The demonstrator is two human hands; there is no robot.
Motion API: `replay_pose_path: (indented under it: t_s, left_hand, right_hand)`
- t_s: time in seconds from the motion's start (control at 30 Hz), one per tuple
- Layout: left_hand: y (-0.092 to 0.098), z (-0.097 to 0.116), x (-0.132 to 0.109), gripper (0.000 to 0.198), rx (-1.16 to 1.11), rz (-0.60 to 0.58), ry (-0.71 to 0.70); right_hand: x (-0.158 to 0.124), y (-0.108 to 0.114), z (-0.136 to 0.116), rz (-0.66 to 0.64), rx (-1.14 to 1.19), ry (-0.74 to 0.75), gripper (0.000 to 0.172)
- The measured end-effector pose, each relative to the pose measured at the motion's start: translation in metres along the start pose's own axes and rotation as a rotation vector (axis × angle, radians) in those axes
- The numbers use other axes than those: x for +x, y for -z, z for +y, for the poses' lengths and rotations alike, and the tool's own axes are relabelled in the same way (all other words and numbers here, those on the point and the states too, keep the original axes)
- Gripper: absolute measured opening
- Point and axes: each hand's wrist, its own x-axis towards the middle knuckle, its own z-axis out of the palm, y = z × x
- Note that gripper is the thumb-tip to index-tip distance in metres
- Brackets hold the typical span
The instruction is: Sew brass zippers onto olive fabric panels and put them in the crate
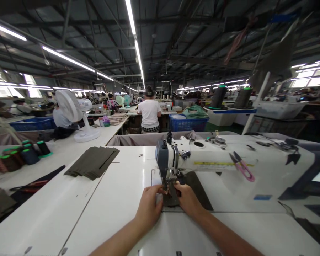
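Note:
A dark grey-brown fabric piece [201, 193] lies under the needle area of a white sewing machine [221, 163]. My left hand [149, 204] is at the fabric's left edge, close to the presser foot, with fingertips and thumb drawn together on it. On the other side, my right hand [189, 200] has its fingers curled onto the same fabric, just right of the needle. The fingertips of both hands are partly hidden against the dark cloth. Pink-handled thread snips [242, 167] rest against the machine's arm, above a yellow measuring strip [216, 163].
A stack of dark fabric pieces [93, 161] lies left on the white table [117, 199]. Further left are thread spools [30, 154] and a white fan [69, 106]. Two large thread cones [218, 96] stand behind the machine. Ahead, a person [149, 112] faces away near a blue crate [189, 123].

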Motion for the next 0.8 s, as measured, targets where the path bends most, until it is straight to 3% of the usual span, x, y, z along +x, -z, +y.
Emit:
replay_pose_path:
  t_s: [0.2,0.33,0.37,0.43,0.47,0.63,0.8]
  left_hand:
    - [-0.003,0.001,-0.002,0.051,0.008,-0.02,-0.157]
    - [0.001,0.009,-0.007,0.008,0.244,0.02,0.018]
    - [0.001,0.011,-0.008,0.012,0.286,0.002,0.021]
    - [0.001,0.013,-0.01,0.014,0.309,-0.024,-0.094]
    - [0.001,0.013,-0.01,0.007,0.301,-0.027,-0.191]
    - [-0.001,0.009,0.002,0.015,0.392,-0.09,-0.623]
    - [-0.006,0.004,0.012,0.027,0.55,-0.174,-0.739]
  right_hand:
    - [-0.002,0.003,0.001,-0.041,0.019,0.059,0.02]
    - [0.001,-0.001,0.006,0.024,-0.007,0.001,0.026]
    - [0.002,-0.002,0.007,0.041,-0.015,-0.017,0.026]
    - [0.004,-0.001,0.008,0.056,-0.018,-0.04,0.024]
    - [0.005,0.0,0.008,0.055,-0.015,-0.043,0.022]
    - [0.009,0.012,0.006,0.021,-0.001,-0.032,0.016]
    - [0.013,0.017,0.009,-0.013,-0.014,-0.032,0.015]
